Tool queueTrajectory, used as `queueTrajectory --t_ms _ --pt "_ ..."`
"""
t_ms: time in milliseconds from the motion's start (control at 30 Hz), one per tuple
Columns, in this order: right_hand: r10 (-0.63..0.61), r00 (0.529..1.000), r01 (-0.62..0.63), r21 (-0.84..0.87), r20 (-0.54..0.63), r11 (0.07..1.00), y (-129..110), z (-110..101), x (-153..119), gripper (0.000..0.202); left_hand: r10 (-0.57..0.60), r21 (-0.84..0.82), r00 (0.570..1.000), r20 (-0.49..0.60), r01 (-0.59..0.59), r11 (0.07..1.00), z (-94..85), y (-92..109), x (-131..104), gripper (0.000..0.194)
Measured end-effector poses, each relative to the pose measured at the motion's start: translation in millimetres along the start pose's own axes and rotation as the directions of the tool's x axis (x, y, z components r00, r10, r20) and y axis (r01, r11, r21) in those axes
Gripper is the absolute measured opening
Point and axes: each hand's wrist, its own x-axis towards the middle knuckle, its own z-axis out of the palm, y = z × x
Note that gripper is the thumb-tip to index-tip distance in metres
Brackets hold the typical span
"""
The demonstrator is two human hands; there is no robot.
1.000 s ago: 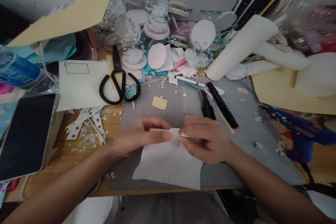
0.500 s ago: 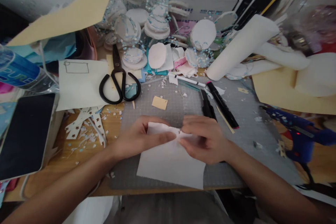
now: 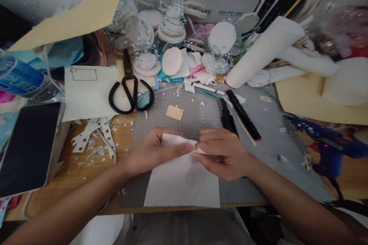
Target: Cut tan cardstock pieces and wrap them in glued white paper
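Observation:
A white sheet of paper (image 3: 181,183) hangs between my two hands over the front of the grey cutting mat (image 3: 258,168). My left hand (image 3: 161,149) pinches its upper edge, thumb on top and fingers behind. Close beside it, my right hand (image 3: 222,151) is closed on the same edge farther right, with thumb and fingers pressed together. Between the thumbs the edge looks ragged and torn. A black utility knife (image 3: 227,116) lies just behind my right hand. A small tan paper piece (image 3: 174,112) rests on the mat beyond both hands.
Black scissors (image 3: 130,84) and a sketched sheet (image 3: 89,103) lie at left, near a phone (image 3: 28,145) and a bottle (image 3: 23,76). A black marker (image 3: 243,113) lies right of the knife. A blue glue gun (image 3: 327,141) sits far right. White discs (image 3: 172,30) and rolls (image 3: 267,51) crowd the back.
The sheet's lower part has swung a little to the left and nearer to me. My hands have barely moved, and the gap in the paper's edge between them looks slightly larger.

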Motion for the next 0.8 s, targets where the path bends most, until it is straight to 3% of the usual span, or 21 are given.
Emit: queueTrajectory --t_ms 167,333,500,800 --pt "-0.042 0.999 0.038 -0.122 -0.031 0.992 1.5 1.0 -2.9 0.014 -0.012 -0.066 0.998 -0.061 0.008 0.998 0.0 -5.8 1.8 0.032" --pt "-0.047 0.999 0.044 -0.179 -0.016 0.983 2.2 -0.3 -2.9 0.016 -0.092 -0.036 0.995 -0.043 0.091 0.995 -3.2 -8.1 0.6 0.033" --pt "0.013 1.000 -0.010 -0.156 0.021 0.988 1.1 -1.7 -1.3 0.016 -0.002 0.023 1.000 0.002 0.002 1.000 -2.6 -3.3 -1.2 0.029" --pt "0.126 0.989 -0.115 -0.134 0.075 0.984 1.5 -1.9 -1.9 0.017 0.096 0.160 0.994 -0.047 -0.087 0.983 -1.0 0.9 -1.7 0.027"
